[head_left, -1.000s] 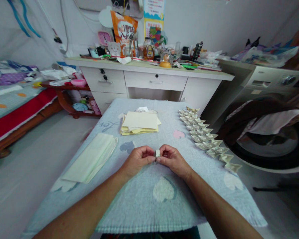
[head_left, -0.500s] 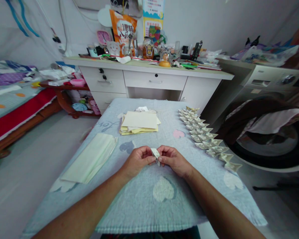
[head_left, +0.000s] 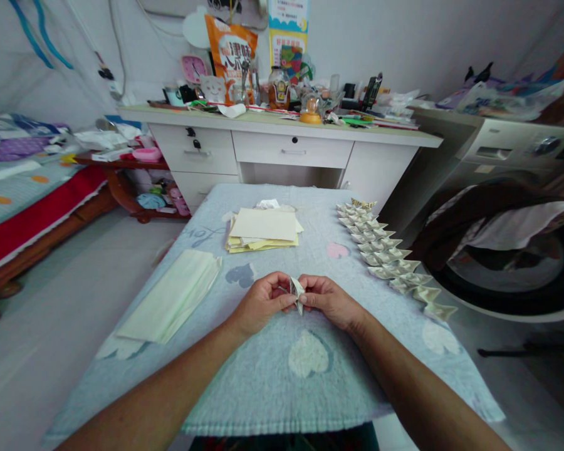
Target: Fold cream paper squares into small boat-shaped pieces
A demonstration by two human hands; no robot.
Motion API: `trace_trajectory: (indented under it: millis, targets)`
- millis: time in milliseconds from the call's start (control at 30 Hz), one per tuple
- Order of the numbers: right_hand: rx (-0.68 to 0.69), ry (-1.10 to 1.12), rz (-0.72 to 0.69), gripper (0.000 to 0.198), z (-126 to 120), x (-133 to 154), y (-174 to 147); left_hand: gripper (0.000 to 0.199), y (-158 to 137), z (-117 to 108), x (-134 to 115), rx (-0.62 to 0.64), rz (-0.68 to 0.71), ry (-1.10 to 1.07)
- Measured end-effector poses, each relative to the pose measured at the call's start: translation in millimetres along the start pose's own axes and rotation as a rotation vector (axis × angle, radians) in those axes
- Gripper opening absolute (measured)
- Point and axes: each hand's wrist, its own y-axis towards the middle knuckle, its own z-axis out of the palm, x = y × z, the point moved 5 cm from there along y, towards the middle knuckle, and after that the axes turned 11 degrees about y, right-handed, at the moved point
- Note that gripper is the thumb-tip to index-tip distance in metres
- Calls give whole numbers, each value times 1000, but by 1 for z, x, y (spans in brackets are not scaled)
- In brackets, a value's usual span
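Observation:
A small folded paper piece (head_left: 297, 293), pale with printed marks, is pinched between my two hands above the cloth-covered table (head_left: 272, 391). My left hand (head_left: 267, 297) grips its left side with thumb and fingers closed. On the right side, my right hand (head_left: 324, 299) pinches it the same way. Several folded paper boats (head_left: 385, 257) stand in a slanting row along the table's right side. Beyond my hands lies a stack of cream and yellow paper sheets (head_left: 264, 224). A pile of long pale green paper (head_left: 172, 297) rests to the left.
A white desk (head_left: 291, 150) crowded with jars, a snack bag (head_left: 230, 59) and small items stands behind the table. To the right is a washing machine (head_left: 502, 219) with clothes hanging from its door opening. A bed (head_left: 42, 188) is at the left.
The folded paper has turned between my fingers and now stands more upright, its curved edge showing. Both hands stay in nearly the same place.

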Motion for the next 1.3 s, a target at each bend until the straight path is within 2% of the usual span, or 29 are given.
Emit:
trace_trajectory:
  millis: [400,500,633,933,1300]
  targets:
    - [31,87,6,34,9,1,-1,28,2,-4,1,-15,0,-4]
    - [0,104,3,33,11,2,-1,28,0,-4,-2,-11,6,-27]
    - [-39,78,4,33,10,2,0,32,0,-4,-3,-4,32,-41]
    - [-35,28,7,32,5,1,0,33,0,-4,-2,-10,21,-68]
    - [-50,-20,-23,21,3,1,0,30,0,-2,-3,13,4,-80]
